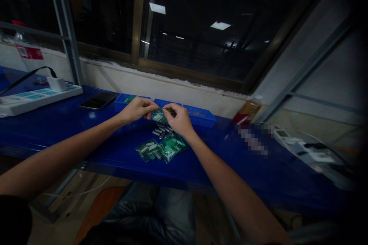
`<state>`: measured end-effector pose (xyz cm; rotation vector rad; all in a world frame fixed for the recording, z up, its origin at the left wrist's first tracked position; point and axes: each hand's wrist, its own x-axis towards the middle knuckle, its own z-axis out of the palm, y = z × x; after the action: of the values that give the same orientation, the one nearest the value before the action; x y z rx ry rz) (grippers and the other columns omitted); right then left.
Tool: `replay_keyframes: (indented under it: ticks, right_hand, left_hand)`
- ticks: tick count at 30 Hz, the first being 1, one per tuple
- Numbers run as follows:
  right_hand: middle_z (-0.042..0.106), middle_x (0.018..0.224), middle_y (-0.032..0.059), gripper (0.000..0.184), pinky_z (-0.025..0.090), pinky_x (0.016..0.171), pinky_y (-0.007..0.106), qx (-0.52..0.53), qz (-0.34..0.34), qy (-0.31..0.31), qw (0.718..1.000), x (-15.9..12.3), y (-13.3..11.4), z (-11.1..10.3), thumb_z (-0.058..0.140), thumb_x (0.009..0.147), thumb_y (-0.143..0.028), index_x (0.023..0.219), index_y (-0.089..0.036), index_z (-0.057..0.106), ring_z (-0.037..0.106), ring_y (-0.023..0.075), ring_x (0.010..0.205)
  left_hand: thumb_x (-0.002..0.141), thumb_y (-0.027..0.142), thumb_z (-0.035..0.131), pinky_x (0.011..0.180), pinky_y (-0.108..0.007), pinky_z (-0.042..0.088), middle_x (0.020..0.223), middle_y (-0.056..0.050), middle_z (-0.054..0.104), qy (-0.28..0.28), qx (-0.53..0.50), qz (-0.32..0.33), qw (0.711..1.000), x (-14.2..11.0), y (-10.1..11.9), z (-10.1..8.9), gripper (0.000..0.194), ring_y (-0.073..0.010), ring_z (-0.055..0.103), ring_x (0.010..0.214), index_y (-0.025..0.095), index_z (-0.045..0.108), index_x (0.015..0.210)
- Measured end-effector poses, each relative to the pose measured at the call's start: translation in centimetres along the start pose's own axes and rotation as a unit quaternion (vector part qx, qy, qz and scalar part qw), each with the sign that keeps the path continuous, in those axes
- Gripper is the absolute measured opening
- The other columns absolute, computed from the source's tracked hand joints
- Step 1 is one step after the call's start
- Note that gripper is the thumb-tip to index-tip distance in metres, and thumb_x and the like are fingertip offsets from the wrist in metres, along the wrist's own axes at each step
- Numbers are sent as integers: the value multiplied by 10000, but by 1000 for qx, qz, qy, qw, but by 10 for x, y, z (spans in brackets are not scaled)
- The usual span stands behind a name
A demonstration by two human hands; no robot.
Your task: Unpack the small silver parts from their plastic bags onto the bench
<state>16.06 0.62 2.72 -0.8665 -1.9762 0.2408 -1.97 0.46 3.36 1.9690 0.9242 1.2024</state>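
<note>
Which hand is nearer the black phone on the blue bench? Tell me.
Left. The left hand is just right of the phone, both hands pinching a small green bag. The right hand lies farther right, beyond the left hand.

Small green bag [159, 115] between the hands: mostly covered by fingertips, contents unreadable. Grey parts [161, 131] on the counter [57, 122] under the right hand [179, 119] too small to identify. Power strip [34, 98] cut off at left edge. Pixelated patch [253, 141] right of the hands hides whatever lies there. Far right corner devices [310, 155] dark, blurry. Bottle [246, 113] label illegible.
</note>
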Motion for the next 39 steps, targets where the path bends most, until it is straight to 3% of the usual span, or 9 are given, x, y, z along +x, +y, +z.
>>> replay_keyframes:
  ticks: [9,18,39]
  right_hand:
    - [617,705,18,143,391,574,240,3,-3,-5,1000,0,-1,0,504,771,-253,767,-168,620,522,116,601]
    - [615,696,14,138,391,574,237,-2,-10,2,1000,1,1,0,505,773,-247,762,-167,617,525,116,603]
    - [624,723,19,123,396,582,245,1,-20,-20,1000,-1,0,2,512,771,-231,769,-170,618,527,117,616]
  left_hand:
    - [749,289,597,404,-166,346,423,30,517,-7,-12,-10,1000,0,0,0,179,-57,460,388,116,602,705]
    - [746,260,614,388,-148,351,431,55,506,3,-70,-17,997,1,-2,3,175,-52,488,382,120,553,831]
    - [704,305,662,378,-155,338,412,61,475,-18,-48,4,999,0,-3,0,249,-46,462,354,143,486,639]
